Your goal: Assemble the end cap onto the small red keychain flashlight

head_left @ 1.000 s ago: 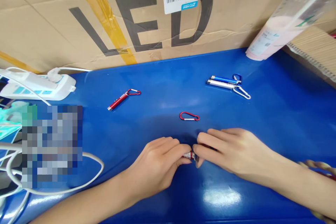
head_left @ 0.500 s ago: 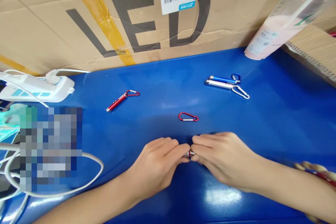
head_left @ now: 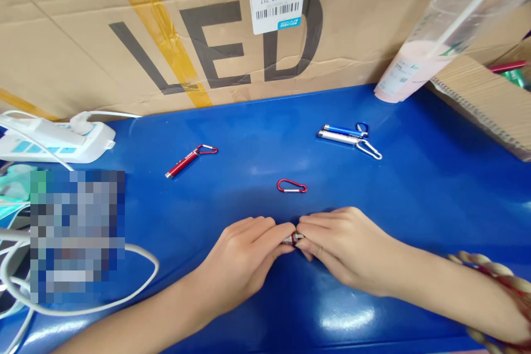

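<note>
- The small red keychain flashlight (head_left: 291, 239) is pinched between both hands low on the blue table (head_left: 435, 188), with only a short ribbed silver-and-red stretch showing in the gap between the fingertips.
- Just beyond the grip, a loose red carabiner (head_left: 292, 186) lies flat on the table, apart from both hands.
- Farther beyond and to the left of the grip lies a complete red keychain flashlight with its clip (head_left: 189, 158), well apart from the hands.
- Beyond and to the right of the grip, a blue flashlight (head_left: 342, 130) and a silver flashlight (head_left: 346, 139) lie side by side, touching or nearly so, each with a carabiner at its right end.
- Far to the left of the grip sit a white power strip (head_left: 58, 141) and a loop of white cable (head_left: 143, 251); a cardboard box marked LED (head_left: 124, 55) closes off the far edge, and a plastic cup with a straw (head_left: 418, 55) leans at the far right.
- Nothing lies between the hands and the flashlight they hold.
- The left hand (head_left: 243, 260) has its fingers curled and pressed onto the left end of the flashlight; the right hand (head_left: 348, 249) pinches the right end, so the fingertips of the two hands nearly meet over it.
- Most of the flashlight body is hidden under the fingers.
</note>
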A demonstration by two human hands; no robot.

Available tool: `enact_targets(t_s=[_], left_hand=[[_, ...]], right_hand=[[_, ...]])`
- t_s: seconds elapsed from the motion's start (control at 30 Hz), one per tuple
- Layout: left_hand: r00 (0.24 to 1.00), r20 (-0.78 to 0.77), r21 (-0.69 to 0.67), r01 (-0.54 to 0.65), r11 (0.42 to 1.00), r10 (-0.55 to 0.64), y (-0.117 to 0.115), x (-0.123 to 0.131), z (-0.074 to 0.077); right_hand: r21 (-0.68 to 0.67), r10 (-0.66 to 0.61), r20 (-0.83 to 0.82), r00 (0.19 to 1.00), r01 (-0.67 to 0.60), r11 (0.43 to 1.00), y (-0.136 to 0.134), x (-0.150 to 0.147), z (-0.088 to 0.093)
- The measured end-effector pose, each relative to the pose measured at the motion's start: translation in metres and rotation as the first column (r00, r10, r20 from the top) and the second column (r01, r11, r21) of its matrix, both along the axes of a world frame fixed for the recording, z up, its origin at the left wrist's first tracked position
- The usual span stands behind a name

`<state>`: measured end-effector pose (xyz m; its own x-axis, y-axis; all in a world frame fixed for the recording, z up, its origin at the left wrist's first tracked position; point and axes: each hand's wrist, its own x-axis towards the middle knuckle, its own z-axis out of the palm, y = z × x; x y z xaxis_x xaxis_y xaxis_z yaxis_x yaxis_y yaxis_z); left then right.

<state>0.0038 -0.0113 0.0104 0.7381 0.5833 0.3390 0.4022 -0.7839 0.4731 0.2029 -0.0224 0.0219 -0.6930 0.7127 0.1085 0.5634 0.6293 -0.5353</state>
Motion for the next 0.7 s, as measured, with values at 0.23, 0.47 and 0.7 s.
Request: enact_targets(t_s=[0.23, 0.47, 0.7], left_hand=[[0.999, -0.003, -0.049, -0.033, 0.998, 0.033, 0.0009, 0.0011, 0.0055], [0.997, 0.059, -0.134, -0.041, 0.990, 0.049, -0.0003, -0.0009, 0.0060], [0.994, 0.109, -0.152, -0.009, 0.988, 0.026, -0.0005, -0.0018, 0.0080]], right_hand=[[0.132, -0.020, 0.028, 0.999, 0.016, 0.991, 0.0006, 0.0034, -0.0001], [0.277, -0.066, -0.025, 0.998, 0.070, 0.958, 0.0038, 0.0019, 0.0010], [0.286, -0.084, -0.076, 0.994, 0.103, 0.953, 0.0058, 0.0017, 0.0033]])
